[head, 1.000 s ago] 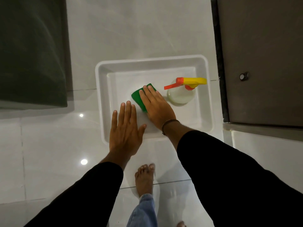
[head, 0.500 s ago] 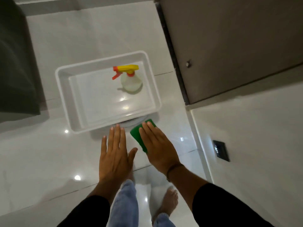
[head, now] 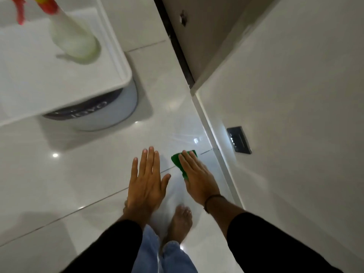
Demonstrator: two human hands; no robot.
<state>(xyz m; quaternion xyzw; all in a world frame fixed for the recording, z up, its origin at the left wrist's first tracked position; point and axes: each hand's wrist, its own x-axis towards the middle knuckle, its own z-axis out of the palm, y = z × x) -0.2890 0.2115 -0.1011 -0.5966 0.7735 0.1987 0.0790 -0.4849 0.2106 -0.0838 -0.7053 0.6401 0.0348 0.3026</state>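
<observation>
My right hand [head: 199, 180] holds a green sponge [head: 176, 160] under its straight fingers, in the air above the floor; the thumb is hidden beneath. My left hand [head: 146, 186] hovers flat beside it, fingers straight and together, holding nothing. At the upper left, a white plastic tray [head: 118, 60] carries a white spray bottle [head: 72, 38] with a red and yellow trigger head. Both hands are below and to the right of the tray, apart from it.
The tray rests on a round white container [head: 112, 117] with a dark band. Glossy white floor tiles [head: 59, 184] lie below, with my bare foot [head: 180, 223] on them. A white wall with a dark socket plate [head: 238, 139] stands on the right, a brown door [head: 206, 26] above.
My right hand lifted the green sponge out of the tray and carried it right, towards the wall. My left hand moved along with it. The view swung right and closer.
</observation>
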